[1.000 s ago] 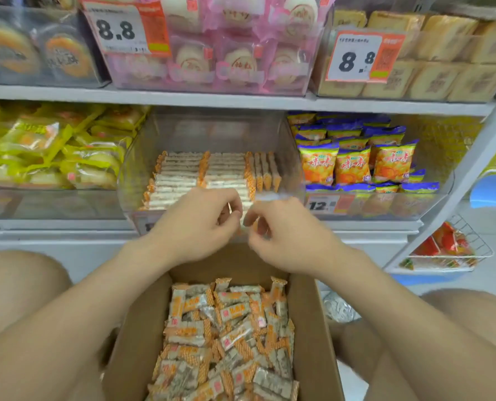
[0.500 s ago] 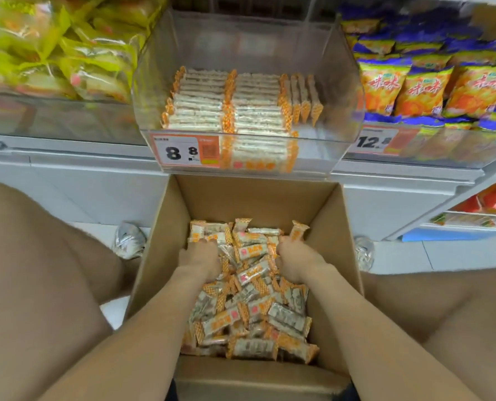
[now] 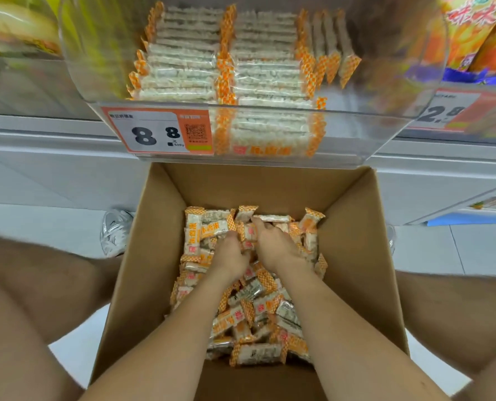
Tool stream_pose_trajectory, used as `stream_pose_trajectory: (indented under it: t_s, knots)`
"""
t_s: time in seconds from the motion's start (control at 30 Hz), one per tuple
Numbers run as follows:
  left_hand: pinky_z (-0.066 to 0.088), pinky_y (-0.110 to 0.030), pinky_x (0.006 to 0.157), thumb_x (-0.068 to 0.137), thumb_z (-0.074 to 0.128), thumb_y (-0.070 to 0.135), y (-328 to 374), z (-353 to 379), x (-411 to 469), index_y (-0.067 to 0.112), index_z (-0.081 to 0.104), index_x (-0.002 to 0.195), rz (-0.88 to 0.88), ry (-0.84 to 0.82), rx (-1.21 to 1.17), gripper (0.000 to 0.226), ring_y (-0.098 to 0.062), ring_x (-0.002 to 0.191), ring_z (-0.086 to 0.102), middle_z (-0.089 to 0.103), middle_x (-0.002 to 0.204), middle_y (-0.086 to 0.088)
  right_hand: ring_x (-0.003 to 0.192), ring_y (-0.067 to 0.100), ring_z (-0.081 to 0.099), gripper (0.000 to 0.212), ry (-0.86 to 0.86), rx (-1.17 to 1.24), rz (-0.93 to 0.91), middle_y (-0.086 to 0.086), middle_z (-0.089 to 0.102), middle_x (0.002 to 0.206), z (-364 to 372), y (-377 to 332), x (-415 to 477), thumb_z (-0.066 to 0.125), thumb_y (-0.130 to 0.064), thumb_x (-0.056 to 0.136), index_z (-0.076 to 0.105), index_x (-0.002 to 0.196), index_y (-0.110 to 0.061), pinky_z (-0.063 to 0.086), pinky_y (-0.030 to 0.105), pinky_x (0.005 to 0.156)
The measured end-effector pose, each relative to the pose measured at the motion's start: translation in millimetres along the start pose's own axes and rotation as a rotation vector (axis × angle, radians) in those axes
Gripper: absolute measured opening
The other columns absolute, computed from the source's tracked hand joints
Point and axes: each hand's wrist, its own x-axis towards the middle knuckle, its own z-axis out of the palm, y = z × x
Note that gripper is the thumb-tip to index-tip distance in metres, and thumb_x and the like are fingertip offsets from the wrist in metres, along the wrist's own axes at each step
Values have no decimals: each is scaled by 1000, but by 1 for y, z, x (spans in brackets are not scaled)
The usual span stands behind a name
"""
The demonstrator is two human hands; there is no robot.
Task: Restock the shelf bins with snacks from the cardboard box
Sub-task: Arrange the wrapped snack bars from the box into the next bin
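An open cardboard box (image 3: pixel 356 256) stands on the floor between my knees, holding several loose orange-and-white snack packets (image 3: pixel 255 354). Both hands are down in the pile near the box's far side, close together. My left hand (image 3: pixel 231 253) has its fingers curled down into the packets, fingertips buried. My right hand (image 3: pixel 275 244) curls its fingers round packets at the top of the heap. Above the box, a clear shelf bin (image 3: pixel 96 68) holds neat rows of the same packets (image 3: pixel 189 62), with an 8.8 price tag (image 3: pixel 157 131) on its front.
Yellow snack bags (image 3: pixel 15 30) fill the bin to the left, orange bags (image 3: pixel 472 33) the bin to the right. A crumpled clear wrapper (image 3: pixel 115 230) lies on the white floor left of the box. My bare knees (image 3: pixel 38 285) flank the box.
My hands left the bin's front edge, dropped into the box, and have now drawn together in the pile. The view has tilted down and closer to the box.
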Motion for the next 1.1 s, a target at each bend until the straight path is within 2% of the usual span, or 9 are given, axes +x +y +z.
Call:
stream_pose_trajectory:
  t_s: [0.17, 0.37, 0.47, 0.57, 0.67, 0.73, 0.87, 1.0, 1.1]
  knots:
    - [48, -29, 75, 95, 76, 15, -2, 5, 9, 13, 62, 118, -52, 128, -176, 27, -21, 89, 63, 61, 90, 2, 132, 31, 48, 43, 126, -44, 15, 8, 60, 137, 15, 13, -2, 64, -25, 100, 49, 141, -20, 43, 44, 105]
    - [50, -28, 62, 98, 71, 14, 1, -12, -1, 23, 64, 106, -68, 159, -336, 13, -25, 84, 69, 70, 89, -3, 125, 29, 52, 48, 288, 273, 111, 4, 59, 130, 0, 46, -20, 60, -54, 100, 53, 140, -29, 45, 45, 101]
    - [63, -45, 72, 104, 63, 18, 7, -33, -15, 28, 67, 112, -33, 161, -437, 13, -33, 80, 73, 72, 95, -4, 103, 24, 62, 40, 242, 664, 74, 2, 63, 114, -27, 48, -36, 75, -44, 93, 64, 127, -27, 51, 38, 84]
    - [65, -45, 79, 104, 61, 10, 21, -58, -34, 18, 71, 119, -8, 94, -606, 19, -28, 82, 76, 75, 103, -11, 90, 28, 70, 32, 144, 931, -7, 8, 70, 103, -56, 33, -58, 92, -30, 80, 75, 107, -28, 60, 46, 83]
    - [64, -32, 72, 102, 53, -6, 43, -87, -57, 6, 72, 121, 2, -121, -815, 29, -25, 90, 77, 76, 113, -20, 82, 17, 69, 39, 153, 850, -124, 11, 73, 99, -77, 17, -78, 97, -32, 70, 77, 103, -28, 59, 45, 85]
    - [64, -39, 86, 103, 53, -2, 57, -105, -73, 7, 73, 120, 25, -190, -865, 28, -32, 103, 76, 73, 120, -21, 86, 9, 70, 39, 204, 752, -172, -3, 74, 96, -89, 9, -92, 96, -32, 70, 72, 101, -31, 60, 42, 86]
    - [61, -45, 96, 89, 83, 20, 79, -137, -111, 15, 74, 118, 198, -224, -662, 31, -29, 103, 76, 77, 110, -12, 85, 4, 63, 44, 241, 601, -246, -10, 70, 95, -115, -2, -122, 94, -40, 72, 59, 100, -35, 58, 38, 83]
    - [63, -46, 90, 89, 84, 18, 105, -174, -145, 21, 71, 117, 389, -191, -316, 31, -32, 97, 76, 77, 105, -8, 84, 8, 68, 64, 19, 518, -301, -6, 70, 104, -160, -15, -156, 90, -52, 75, 46, 116, -32, 59, 35, 77]
    - [60, -36, 94, 92, 82, 27, 127, -207, -162, 28, 71, 118, 564, -136, -176, 28, -15, 104, 73, 76, 111, 2, 78, 14, 70, 54, -51, 607, -324, 1, 70, 97, -204, -21, -188, 84, -23, 86, 45, 124, -25, 61, 42, 74]
